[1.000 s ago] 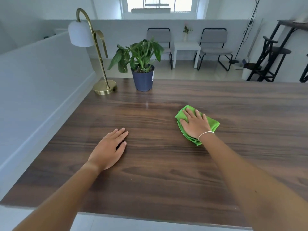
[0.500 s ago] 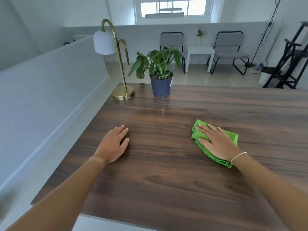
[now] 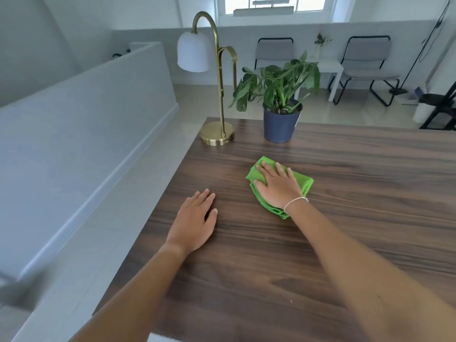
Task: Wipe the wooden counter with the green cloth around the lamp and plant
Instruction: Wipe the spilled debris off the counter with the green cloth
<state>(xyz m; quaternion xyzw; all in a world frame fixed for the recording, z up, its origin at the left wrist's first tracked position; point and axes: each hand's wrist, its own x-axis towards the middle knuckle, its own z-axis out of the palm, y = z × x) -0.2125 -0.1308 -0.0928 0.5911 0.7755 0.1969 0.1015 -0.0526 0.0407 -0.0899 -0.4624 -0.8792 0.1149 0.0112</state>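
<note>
- Right hand (image 3: 277,187): flat, pressing the green cloth (image 3: 278,186) on the worktop (image 3: 345,218), now nearer the plant (image 3: 281,99) than before.
- Left hand (image 3: 193,222): released grip, palm down.
- Lamp (image 3: 217,137) surroundings judged still unwiped.

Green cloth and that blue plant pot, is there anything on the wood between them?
Nothing: the head view shows only bare wooden counter between the folded green cloth and the dark blue plant pot.

2 grey chairs (image 3: 274,51) (white table (image 3: 327,67) between), bright window (image 3: 261,4)
</note>
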